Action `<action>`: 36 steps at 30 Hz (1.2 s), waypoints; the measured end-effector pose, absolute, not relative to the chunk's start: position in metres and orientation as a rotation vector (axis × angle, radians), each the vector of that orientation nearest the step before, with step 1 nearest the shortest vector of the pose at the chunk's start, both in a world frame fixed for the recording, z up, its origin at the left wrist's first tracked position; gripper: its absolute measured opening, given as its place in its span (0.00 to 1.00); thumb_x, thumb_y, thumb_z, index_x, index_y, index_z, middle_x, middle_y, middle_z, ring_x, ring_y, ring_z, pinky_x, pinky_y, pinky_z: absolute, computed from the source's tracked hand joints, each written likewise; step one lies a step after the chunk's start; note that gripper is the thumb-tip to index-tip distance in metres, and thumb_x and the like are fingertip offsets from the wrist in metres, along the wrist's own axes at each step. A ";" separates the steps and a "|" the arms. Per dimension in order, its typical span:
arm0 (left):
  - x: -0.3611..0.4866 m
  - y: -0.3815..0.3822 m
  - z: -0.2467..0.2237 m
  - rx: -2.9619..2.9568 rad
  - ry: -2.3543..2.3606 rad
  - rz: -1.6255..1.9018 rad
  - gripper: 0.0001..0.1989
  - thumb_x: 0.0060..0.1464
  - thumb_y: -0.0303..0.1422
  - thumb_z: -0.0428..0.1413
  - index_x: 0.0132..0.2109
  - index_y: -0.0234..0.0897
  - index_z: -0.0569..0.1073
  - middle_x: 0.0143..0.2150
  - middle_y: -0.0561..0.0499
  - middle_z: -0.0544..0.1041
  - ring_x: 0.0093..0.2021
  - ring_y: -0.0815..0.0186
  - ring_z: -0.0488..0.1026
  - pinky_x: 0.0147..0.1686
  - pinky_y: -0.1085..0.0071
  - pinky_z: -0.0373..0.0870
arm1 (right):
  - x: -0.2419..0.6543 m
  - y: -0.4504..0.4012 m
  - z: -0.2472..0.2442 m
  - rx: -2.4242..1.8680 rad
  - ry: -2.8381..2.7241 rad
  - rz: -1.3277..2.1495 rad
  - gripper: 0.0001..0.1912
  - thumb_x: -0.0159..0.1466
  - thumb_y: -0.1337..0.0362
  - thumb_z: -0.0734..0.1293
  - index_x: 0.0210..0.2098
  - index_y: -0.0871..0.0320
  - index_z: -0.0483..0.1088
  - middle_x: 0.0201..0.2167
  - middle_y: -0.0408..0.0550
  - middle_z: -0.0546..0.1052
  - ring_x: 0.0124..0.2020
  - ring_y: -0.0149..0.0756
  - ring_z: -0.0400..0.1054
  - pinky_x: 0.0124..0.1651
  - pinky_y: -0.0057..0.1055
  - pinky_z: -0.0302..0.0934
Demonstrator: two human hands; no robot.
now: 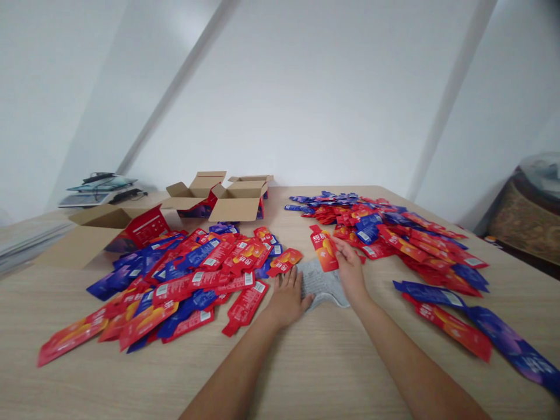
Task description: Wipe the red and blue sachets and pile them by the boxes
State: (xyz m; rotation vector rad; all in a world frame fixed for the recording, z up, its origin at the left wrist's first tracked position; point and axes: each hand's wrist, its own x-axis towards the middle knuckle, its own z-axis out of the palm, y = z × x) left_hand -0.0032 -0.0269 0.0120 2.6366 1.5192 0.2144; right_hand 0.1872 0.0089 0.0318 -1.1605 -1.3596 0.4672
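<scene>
My right hand (351, 271) grips a red spouted pouch (324, 249) with orange artwork, held up over a grey cloth (321, 282). Palm down, my left hand (286, 297) lies on the table at the cloth's left edge, its fingers stretched out. Just past those fingertips is another red pouch (285, 262), at the edge of the left heap of red and blue pouches (196, 280). A single red pouch (246, 307) rests to the left of my left hand. Beyond my right hand spreads a second heap of red and blue pouches (394, 233).
Several open cardboard boxes (242, 204) stand at the back left, one box (131, 230) close behind the left heap. A flat scale-like device (98, 197) with things on it sits at the far left. Loose blue pouches (511, 344) lie at the right. A white wall (315, 93) rises behind the table.
</scene>
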 end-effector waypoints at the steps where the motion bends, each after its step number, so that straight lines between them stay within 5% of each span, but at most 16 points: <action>1: -0.003 -0.027 0.012 2.632 1.520 0.216 0.39 0.61 0.53 0.33 0.66 0.25 0.49 0.68 0.33 0.45 0.68 0.53 0.39 0.63 0.50 0.37 | 0.183 0.007 0.028 -1.237 -1.459 0.468 0.25 0.62 0.69 0.52 0.56 0.58 0.64 0.53 0.52 0.71 0.54 0.37 0.63 0.56 0.38 0.56; 9: -0.003 -0.025 0.014 2.608 1.483 0.203 0.44 0.57 0.58 0.35 0.66 0.23 0.46 0.68 0.32 0.44 0.68 0.52 0.38 0.63 0.50 0.36 | 0.165 -0.009 0.016 -1.638 -2.328 0.067 0.22 0.65 0.64 0.55 0.57 0.57 0.65 0.60 0.52 0.65 0.59 0.43 0.55 0.58 0.40 0.48; 20: -0.004 -0.024 0.011 2.572 1.501 0.192 0.51 0.51 0.62 0.41 0.66 0.22 0.47 0.68 0.31 0.43 0.68 0.50 0.36 0.63 0.49 0.33 | 0.146 -0.036 0.063 -1.883 -2.565 -0.136 0.20 0.61 0.56 0.61 0.37 0.64 0.77 0.38 0.63 0.78 0.48 0.50 0.66 0.51 0.44 0.50; 29: -0.004 -0.024 0.014 2.552 1.503 0.146 0.55 0.48 0.67 0.35 0.67 0.22 0.44 0.68 0.31 0.40 0.68 0.49 0.34 0.63 0.48 0.32 | 0.167 -0.018 0.051 -2.106 -2.292 -0.106 0.16 0.60 0.64 0.61 0.43 0.66 0.74 0.42 0.63 0.76 0.47 0.49 0.68 0.43 0.37 0.60; 33: -0.005 -0.025 0.012 2.579 1.502 0.143 0.53 0.50 0.65 0.34 0.67 0.23 0.44 0.68 0.32 0.41 0.68 0.49 0.33 0.63 0.48 0.32 | 0.190 -0.007 0.044 -2.101 -1.993 -0.086 0.23 0.64 0.69 0.53 0.58 0.66 0.61 0.37 0.62 0.77 0.38 0.45 0.72 0.39 0.36 0.62; 36: -0.005 -0.025 0.012 2.584 1.513 0.149 0.51 0.52 0.64 0.34 0.67 0.23 0.45 0.69 0.33 0.42 0.68 0.49 0.33 0.63 0.48 0.32 | 0.207 0.004 0.042 -1.943 -1.776 0.016 0.26 0.64 0.71 0.51 0.62 0.65 0.54 0.42 0.61 0.76 0.41 0.44 0.72 0.43 0.37 0.62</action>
